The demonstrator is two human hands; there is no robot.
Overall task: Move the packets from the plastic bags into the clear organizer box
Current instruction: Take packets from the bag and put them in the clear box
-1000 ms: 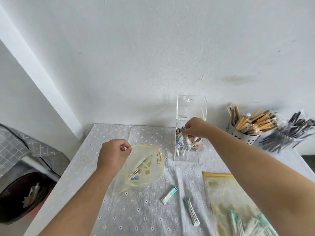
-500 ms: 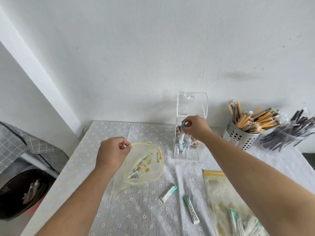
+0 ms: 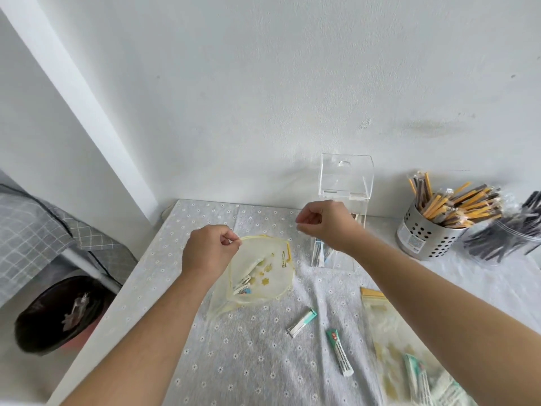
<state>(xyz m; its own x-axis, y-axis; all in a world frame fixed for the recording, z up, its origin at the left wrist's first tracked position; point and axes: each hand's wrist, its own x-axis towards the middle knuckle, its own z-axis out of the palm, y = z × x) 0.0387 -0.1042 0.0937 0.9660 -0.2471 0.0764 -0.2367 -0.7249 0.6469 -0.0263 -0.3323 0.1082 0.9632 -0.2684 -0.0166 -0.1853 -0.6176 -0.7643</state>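
My left hand (image 3: 209, 250) pinches the rim of a small yellow-trimmed plastic bag (image 3: 265, 273), holding its mouth open; a few packets lie inside. My right hand (image 3: 325, 222) hovers with curled fingers and nothing in them, just left of and in front of the clear organizer box (image 3: 345, 183), whose lid stands up. Packets show in the box's lower part (image 3: 319, 253). Two loose packets (image 3: 301, 322) (image 3: 339, 352) lie on the cloth. A second plastic bag (image 3: 409, 356) with several packets lies at the lower right, partly behind my right forearm.
A perforated metal cup (image 3: 424, 235) of yellow-and-brown sticks and a clear container of black sticks (image 3: 506, 235) stand at the right by the wall. The table's left edge drops to a dark bin (image 3: 55, 315) and a checked cover (image 3: 35, 232).
My right hand has left the box's top and moved left toward the small bag, no packet in its fingers now. The left hand kept its hold on the bag's rim.
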